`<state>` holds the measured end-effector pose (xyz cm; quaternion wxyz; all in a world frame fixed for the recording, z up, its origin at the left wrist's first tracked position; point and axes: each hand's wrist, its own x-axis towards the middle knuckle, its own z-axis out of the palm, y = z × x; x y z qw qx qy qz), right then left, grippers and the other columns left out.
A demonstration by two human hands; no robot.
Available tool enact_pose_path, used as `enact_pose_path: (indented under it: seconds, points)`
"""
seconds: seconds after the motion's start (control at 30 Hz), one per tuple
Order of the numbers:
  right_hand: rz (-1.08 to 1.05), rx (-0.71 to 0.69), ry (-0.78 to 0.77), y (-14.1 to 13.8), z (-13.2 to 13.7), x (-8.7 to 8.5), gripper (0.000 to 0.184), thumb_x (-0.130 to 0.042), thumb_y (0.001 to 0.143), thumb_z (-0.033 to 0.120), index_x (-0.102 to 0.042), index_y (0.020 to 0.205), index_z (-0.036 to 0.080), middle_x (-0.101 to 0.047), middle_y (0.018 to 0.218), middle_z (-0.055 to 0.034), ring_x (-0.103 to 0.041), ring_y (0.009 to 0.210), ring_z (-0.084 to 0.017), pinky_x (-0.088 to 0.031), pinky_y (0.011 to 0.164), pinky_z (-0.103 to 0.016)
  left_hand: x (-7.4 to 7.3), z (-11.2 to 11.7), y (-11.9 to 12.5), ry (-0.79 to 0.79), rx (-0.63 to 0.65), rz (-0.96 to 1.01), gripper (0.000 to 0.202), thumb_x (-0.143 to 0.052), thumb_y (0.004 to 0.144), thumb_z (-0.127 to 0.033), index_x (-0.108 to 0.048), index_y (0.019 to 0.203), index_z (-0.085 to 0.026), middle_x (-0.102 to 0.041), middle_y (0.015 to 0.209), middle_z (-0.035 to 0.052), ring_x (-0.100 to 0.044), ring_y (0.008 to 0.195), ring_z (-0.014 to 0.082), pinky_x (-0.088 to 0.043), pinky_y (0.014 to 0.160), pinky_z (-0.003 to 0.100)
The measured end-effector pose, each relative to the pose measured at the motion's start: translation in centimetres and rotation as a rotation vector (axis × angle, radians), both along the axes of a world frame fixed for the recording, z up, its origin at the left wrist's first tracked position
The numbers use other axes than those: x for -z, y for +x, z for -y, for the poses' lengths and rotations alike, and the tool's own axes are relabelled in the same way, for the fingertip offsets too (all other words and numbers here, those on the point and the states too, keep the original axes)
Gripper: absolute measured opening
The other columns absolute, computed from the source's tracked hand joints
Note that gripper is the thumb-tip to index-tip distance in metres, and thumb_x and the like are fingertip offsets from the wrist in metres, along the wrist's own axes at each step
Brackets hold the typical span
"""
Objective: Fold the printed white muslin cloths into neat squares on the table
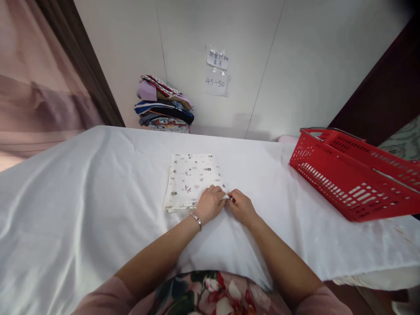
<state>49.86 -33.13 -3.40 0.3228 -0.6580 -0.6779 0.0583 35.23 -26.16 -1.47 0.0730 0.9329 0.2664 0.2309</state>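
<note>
A folded white cloth [193, 177] with small printed motifs lies flat on the white-covered table, its layers showing along the left and near edges. My left hand [211, 204], with a bracelet at the wrist, rests on the cloth's near right corner, fingers curled over it and closed. Just to the right, my right hand [242, 208] is closed too, pinching the tip of that same corner between thumb and fingers. The fingertips of the two hands almost meet there, and they partly hide the corner.
A red plastic basket [328, 175] with metal handles stands at the table's right side. Behind the table's far edge rises a stack of folded fabrics [166, 105] against the wall. Paper notes [217, 72] are taped above. The white tablecloth [108, 188] has loose wrinkles on the left.
</note>
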Motion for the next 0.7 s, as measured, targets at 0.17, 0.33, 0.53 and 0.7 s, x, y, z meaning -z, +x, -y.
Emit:
enact_pose_path:
  seconds: [0.17, 0.33, 0.53, 0.7]
  points:
    - [0.017, 0.015, 0.014, -0.1, -0.1, 0.0, 0.01, -0.045, 0.08, 0.019, -0.054, 0.084, 0.022, -0.053, 0.08, 0.0001, -0.049, 0.072, -0.013, -0.037, 0.066, -0.024, -0.2, -0.5, -0.7, -0.025, 0.03, 0.021, 0.018, -0.049, 0.081, -0.021, -0.057, 0.097, -0.022, -0.06, 0.091, 0.0035, -0.051, 0.09, 0.0186, -0.04, 0.078, 0.034]
    - [0.024, 0.015, 0.0, -0.1, -0.1, 0.0, 0.01, -0.045, 0.08, 0.018, -0.053, 0.083, 0.022, -0.052, 0.077, 0.001, -0.048, 0.07, -0.012, -0.036, 0.064, -0.024, 0.0, -0.7, -1.3, -0.041, 0.071, 0.04, 0.023, -0.044, 0.081, -0.014, -0.053, 0.101, -0.021, -0.06, 0.096, 0.0033, -0.053, 0.09, 0.0175, -0.042, 0.077, 0.032]
    - [0.003, 0.022, 0.0, 0.0, -0.1, 0.3, 0.012, -0.045, 0.08, 0.019, -0.054, 0.087, 0.022, -0.053, 0.08, 0.0008, -0.05, 0.072, -0.013, -0.037, 0.065, -0.024, 0.4, -0.1, -1.5, 0.049, 0.083, 0.06, 0.023, -0.038, 0.081, -0.007, -0.056, 0.089, -0.019, -0.052, 0.115, 0.0062, -0.051, 0.099, 0.0176, -0.043, 0.08, 0.033]
    - [-0.013, 0.014, 0.003, 0.0, 0.0, 0.3, 0.012, -0.044, 0.081, 0.019, -0.055, 0.087, 0.022, -0.054, 0.08, 0.0007, -0.05, 0.071, -0.012, -0.037, 0.065, -0.024, 0.3, 0.6, -1.5, 0.136, 0.051, 0.012, 0.019, -0.044, 0.083, -0.016, -0.057, 0.096, -0.021, -0.05, 0.12, 0.0063, -0.045, 0.108, 0.0218, -0.039, 0.085, 0.037]
